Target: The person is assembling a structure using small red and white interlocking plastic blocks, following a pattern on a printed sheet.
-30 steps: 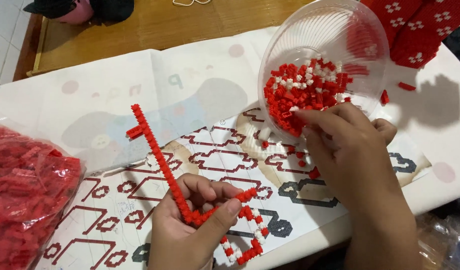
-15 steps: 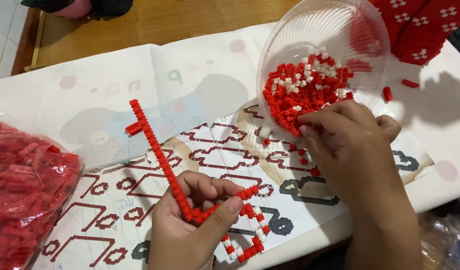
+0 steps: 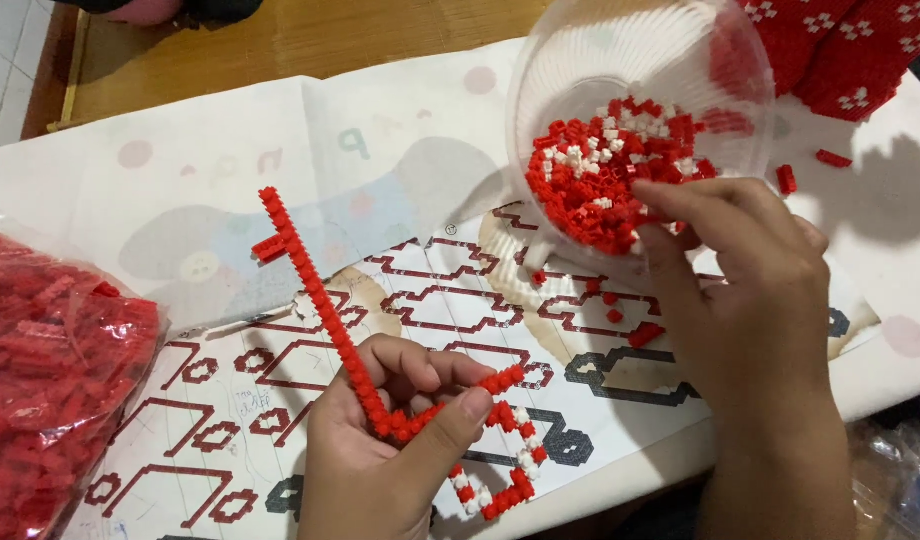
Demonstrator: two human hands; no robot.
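Note:
My left hand (image 3: pixel 385 450) grips a thin chain of small red and white bricks (image 3: pixel 320 300). The chain rises in a diagonal line from my fingers to the upper left and loops below my thumb. My right hand (image 3: pixel 750 300) reaches into a tilted clear plastic bowl (image 3: pixel 620 60), fingertips on the pile of tiny red and white bricks (image 3: pixel 605 180) inside. Whether a brick is pinched between those fingertips is hidden.
A printed pattern sheet (image 3: pixel 420 300) with red and black outlines lies under both hands on a pale table cover. A clear bag of red bricks (image 3: pixel 50 380) sits at the left edge. Built red pieces with white marks (image 3: pixel 840 50) stand at the top right. Loose bricks (image 3: pixel 610 305) lie scattered.
My right hand has shifted slightly up and further into the bowl. My left hand and the chain have barely moved.

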